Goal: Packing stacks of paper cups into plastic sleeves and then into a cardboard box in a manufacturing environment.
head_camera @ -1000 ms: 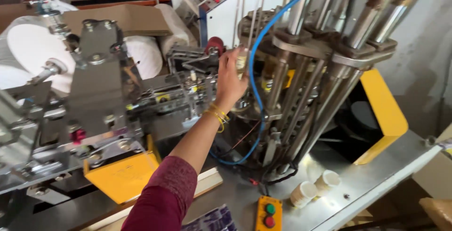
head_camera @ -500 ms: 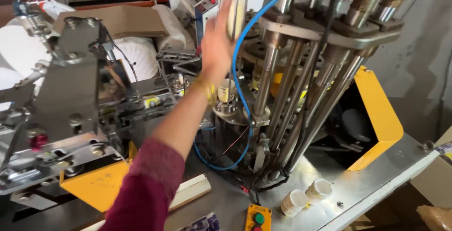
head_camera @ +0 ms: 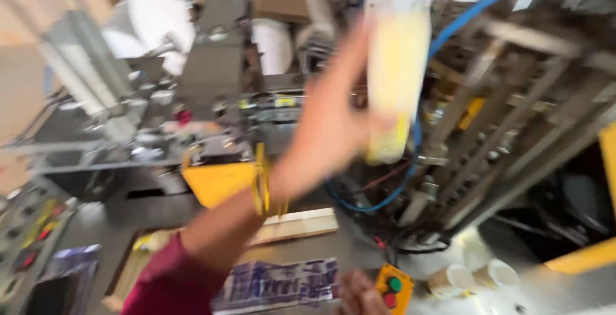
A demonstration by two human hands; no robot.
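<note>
1. A pale yellow stack [head_camera: 393, 84], sleeved in clear film, is being gripped by the fingers of the left hand [head_camera: 333, 129]; the fingers are being wrapped about its lower part, though motion blur is hiding exactly how each one is lying.
2. The stack is being held up in the air in front of the cup-forming machine [head_camera: 513, 116], beside the blue hose [head_camera: 462, 20], and well above the tabletop [head_camera: 321, 251].
3. Its long axis is being kept close to upright, with the top leaning slightly away from the wearer; the lower end is pointing down toward the machine's base.
4. It is probably being held by the lower part so that the long, floppy sleeve is being steadied and kept clear of the metal rods.
5. The arm is being stretched forward from a maroon sleeve [head_camera: 167, 283], with yellow bangles [head_camera: 262, 190] being worn at the wrist.
6. At the lower edge, the right hand [head_camera: 359, 292] is being glimpsed just beside an orange control box [head_camera: 393, 289] with a green and a red button; whether its fingers are spread or closed cannot be told.
7. Finished paper cups [head_camera: 471, 276] are lying near the machine's foot, and white paper rolls [head_camera: 160, 17] are being carried at the far left.
</note>
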